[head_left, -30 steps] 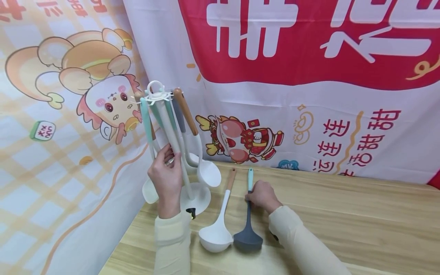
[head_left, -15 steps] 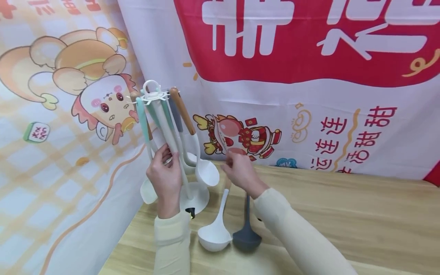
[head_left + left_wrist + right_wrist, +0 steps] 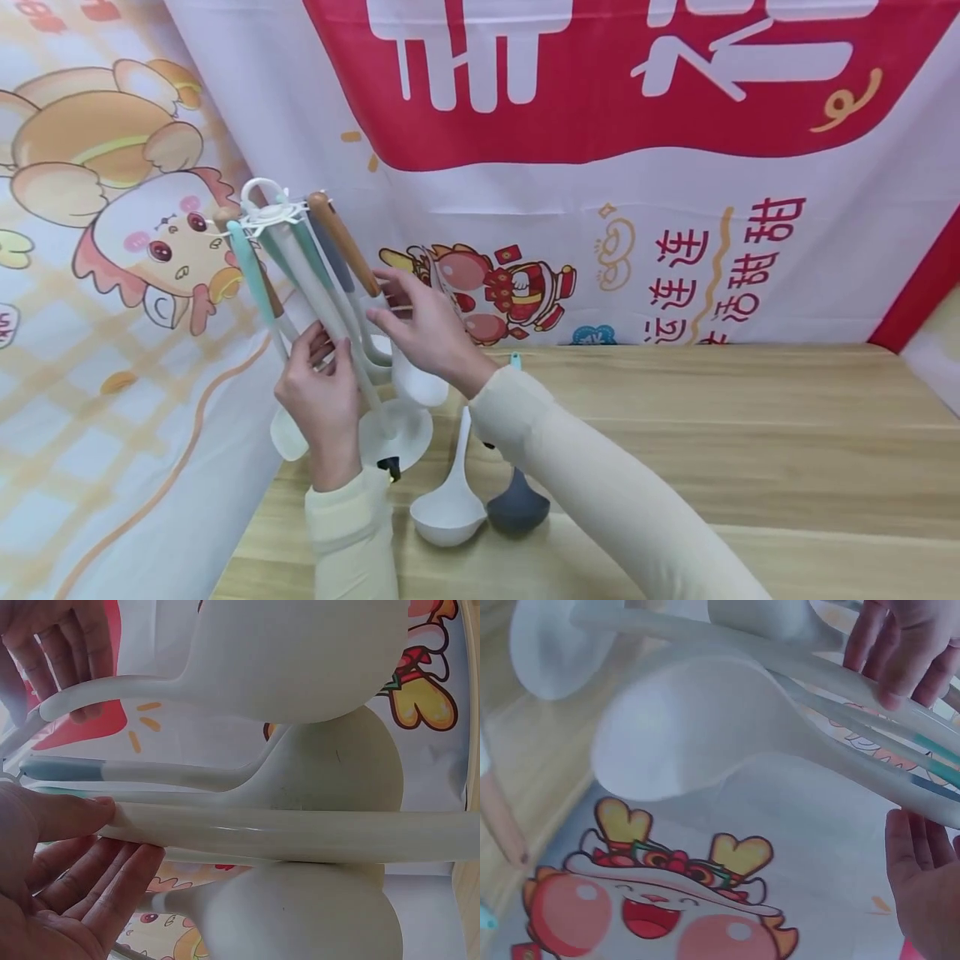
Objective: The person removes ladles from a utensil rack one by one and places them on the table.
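Observation:
A white utensil stand [image 3: 408, 433] leans on the table, hung with several utensils that have wooden, mint and grey handles. My left hand [image 3: 322, 400] pinches its pole [image 3: 300, 836] between thumb and fingers. My right hand [image 3: 431, 329] is at the neck of a white spoon [image 3: 682, 727] with a wooden handle, which hangs on the right side of the stand. In the right wrist view the fingers [image 3: 922, 840] of that hand are nearly straight, their tips right at the spoon's neck; the thumb is out of sight there.
On the wooden table [image 3: 750, 433] lie a white ladle [image 3: 448, 512] and a dark grey ladle [image 3: 517, 504], side by side in front of the stand. The right forearm covers part of the grey one. Printed cloth [image 3: 487, 192] hangs behind and at the left.
My right hand has left the grey ladle's handle, passed over the white ladle's handle and moved left to the spoon on the stand. My left hand keeps its hold; the view has shifted right.

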The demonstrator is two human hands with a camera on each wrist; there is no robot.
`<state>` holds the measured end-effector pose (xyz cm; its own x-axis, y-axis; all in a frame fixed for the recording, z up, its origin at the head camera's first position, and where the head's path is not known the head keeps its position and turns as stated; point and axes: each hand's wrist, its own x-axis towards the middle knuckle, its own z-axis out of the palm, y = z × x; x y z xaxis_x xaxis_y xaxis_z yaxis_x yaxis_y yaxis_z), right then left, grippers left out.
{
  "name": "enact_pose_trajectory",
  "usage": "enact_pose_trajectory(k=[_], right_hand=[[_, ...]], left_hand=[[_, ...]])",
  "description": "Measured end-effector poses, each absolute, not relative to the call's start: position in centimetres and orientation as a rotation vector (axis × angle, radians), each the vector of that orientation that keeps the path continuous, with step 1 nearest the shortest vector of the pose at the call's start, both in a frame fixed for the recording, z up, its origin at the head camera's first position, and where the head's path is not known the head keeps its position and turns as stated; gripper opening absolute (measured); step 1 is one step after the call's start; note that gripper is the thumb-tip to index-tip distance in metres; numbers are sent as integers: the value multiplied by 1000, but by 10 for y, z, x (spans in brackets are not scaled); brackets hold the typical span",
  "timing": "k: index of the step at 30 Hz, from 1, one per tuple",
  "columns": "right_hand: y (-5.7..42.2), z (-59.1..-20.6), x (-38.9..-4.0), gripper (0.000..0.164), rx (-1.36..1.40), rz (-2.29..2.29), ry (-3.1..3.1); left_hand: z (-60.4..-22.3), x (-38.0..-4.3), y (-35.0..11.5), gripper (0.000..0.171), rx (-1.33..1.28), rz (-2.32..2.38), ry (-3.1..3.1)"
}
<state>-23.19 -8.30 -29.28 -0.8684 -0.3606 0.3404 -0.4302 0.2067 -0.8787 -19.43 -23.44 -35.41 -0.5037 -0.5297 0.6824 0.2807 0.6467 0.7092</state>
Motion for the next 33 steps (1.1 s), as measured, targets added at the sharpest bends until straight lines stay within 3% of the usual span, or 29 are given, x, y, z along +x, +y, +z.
enact_pose_trajectory(k=[8,33], right_hand=[[-87,-272,-237,41,814,1646,-2319],[-102,-247,-220,41,907,1433,-2246]], left_hand=[[-350,-194,-233,31,202,-1004,-1857],[-353,-194,-232,36,193,-1007,-1857]])
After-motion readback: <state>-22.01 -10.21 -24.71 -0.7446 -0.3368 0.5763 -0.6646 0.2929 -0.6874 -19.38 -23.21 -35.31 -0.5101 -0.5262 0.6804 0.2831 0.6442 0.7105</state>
